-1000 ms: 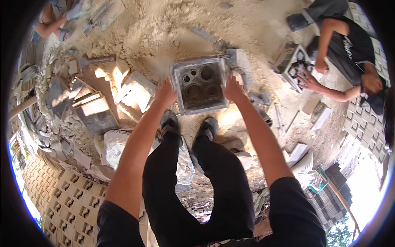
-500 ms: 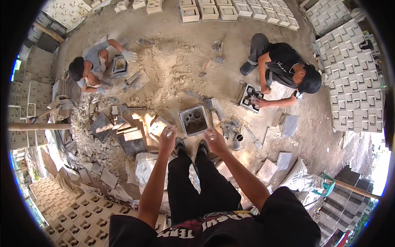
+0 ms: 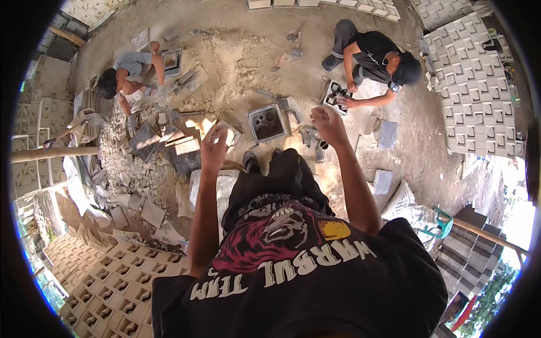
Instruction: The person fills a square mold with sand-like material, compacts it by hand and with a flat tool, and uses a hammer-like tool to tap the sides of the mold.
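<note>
Both my hands are raised in front of me, apart from each other and touching nothing that I can see. My left hand (image 3: 213,147), left of the mould, has loosely bent, parted fingers with nothing visible in them. My right hand (image 3: 329,126), right of the mould, also has half-curled fingers, and no object shows in it. Between and beyond them a square metal mould (image 3: 267,123) lies on the ground near my feet, with dark material and several round shapes inside. Right of it, small tools and a metal cylinder (image 3: 321,147) lie partly behind my right hand.
One person (image 3: 132,70) crouches at the far left by another mould (image 3: 171,61). Another person (image 3: 376,61) at the right works on a mould (image 3: 337,97). Rubble (image 3: 127,163), dark plates (image 3: 145,141) and sandy material (image 3: 228,73) cover the ground. Stacked patterned blocks (image 3: 473,90) line the sides.
My hands have moved up and apart, away from the mould. My body has shifted under the view. The left person's arm has come down from its outstretched position toward the rubble.
</note>
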Motion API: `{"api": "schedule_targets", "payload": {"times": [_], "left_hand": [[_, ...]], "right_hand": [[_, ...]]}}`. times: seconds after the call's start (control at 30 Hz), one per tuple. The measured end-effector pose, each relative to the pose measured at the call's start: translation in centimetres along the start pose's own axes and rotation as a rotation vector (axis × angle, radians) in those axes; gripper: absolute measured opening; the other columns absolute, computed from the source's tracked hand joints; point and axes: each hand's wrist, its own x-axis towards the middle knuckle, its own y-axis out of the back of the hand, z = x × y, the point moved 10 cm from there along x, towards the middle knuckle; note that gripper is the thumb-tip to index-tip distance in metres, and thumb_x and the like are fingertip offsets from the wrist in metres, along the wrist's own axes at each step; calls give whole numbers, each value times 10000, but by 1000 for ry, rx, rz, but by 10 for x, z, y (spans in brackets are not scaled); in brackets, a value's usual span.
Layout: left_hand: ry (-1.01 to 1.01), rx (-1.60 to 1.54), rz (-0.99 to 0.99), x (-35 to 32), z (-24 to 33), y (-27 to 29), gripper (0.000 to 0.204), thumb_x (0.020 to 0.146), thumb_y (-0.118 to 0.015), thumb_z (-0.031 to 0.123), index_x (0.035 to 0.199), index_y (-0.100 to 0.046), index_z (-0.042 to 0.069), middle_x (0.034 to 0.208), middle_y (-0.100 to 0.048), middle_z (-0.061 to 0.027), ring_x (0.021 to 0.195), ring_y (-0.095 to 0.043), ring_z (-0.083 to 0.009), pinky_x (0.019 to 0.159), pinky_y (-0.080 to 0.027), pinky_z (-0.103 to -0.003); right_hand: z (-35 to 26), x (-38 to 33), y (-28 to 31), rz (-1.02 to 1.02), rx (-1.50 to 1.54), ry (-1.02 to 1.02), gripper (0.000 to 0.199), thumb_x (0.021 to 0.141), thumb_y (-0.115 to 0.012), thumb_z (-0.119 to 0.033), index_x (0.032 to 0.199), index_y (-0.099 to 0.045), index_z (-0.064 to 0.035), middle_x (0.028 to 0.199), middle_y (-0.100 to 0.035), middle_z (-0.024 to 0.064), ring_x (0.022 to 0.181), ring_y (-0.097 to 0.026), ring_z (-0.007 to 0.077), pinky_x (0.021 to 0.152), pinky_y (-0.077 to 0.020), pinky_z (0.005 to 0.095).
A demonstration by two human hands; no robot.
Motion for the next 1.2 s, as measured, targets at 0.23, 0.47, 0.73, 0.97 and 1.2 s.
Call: {"api": "schedule_targets", "payload": {"times": [0.23, 0.47, 0.73, 0.97, 1.2], "left_hand": [[-102, -70, 80, -2, 5, 56, 308, 945, -623, 249, 1108, -650, -12, 1008, -674, -57, 892, -601, -100, 758, -487, -247], [-163, -181, 70, 9, 14, 36, 270, 946, -627, 249, 1075, -647, 13, 1006, -676, -34, 916, -594, -96, 780, -482, -252], [-106, -207, 107, 4, 21, 0, 269, 954, -617, 256, 1083, -648, 22, 988, -684, -27, 937, -603, -102, 814, -470, -244], [-93, -227, 187, 9, 33, -56, 280, 967, -598, 269, 1089, -652, 23, 1010, -680, -24, 949, -601, -102, 841, -467, -263], [-11, -119, 157, 4, -4, -135, 283, 968, -591, 273, 1118, -637, 38, 1043, -674, -39, 983, -609, -128, 882, -471, -296]], "right_hand": [[-35, -6, -20, -33, -97, 24, 423, 920, -608, -346, 1068, -625, 50, 994, -695, 193, 970, -677, 285, 845, -511, 363], [-66, 6, -26, -117, -269, 152, 362, 923, -627, -258, 1050, -599, 79, 942, -686, 131, 883, -662, 159, 787, -508, 300], [-52, 33, 11, -209, -359, 153, 474, 906, -621, -385, 1139, -611, 28, 1086, -682, 201, 1007, -673, 298, 864, -507, 380], [-52, 72, 44, -355, -425, 265, 458, 908, -620, -378, 1093, -609, 41, 1039, -682, 213, 976, -679, 301, 848, -509, 389], [33, 101, 26, -551, -331, 189, 427, 914, -613, -361, 1036, -636, 47, 961, -694, 207, 917, -688, 300, 803, -524, 378]]}}
